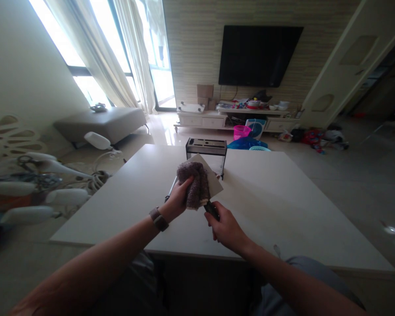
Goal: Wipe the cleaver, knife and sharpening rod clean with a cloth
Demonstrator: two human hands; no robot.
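My right hand (226, 224) is wrapped round the dark handle of a cleaver (215, 183), whose broad, pale blade points up and away from me over the table. A fuzzy brown cloth (197, 188) is gripped in my left hand (177, 198), thumb on top, and lies against the blade, covering much of it. Just behind the blade, a knife holder (206, 144) with a slotted dark top and clear sides stands on the white table (266, 206). Something thin and light with a dark end lies by my left hand, mostly hidden.
Beyond the table are a pink basket (242, 131), a blue plastic bag (248, 143) and a low TV cabinet (202, 120) with clutter. A chandelier-like lamp (52, 197) with white shades sits on the floor at left. A grey bench (102, 123) stands near the window.
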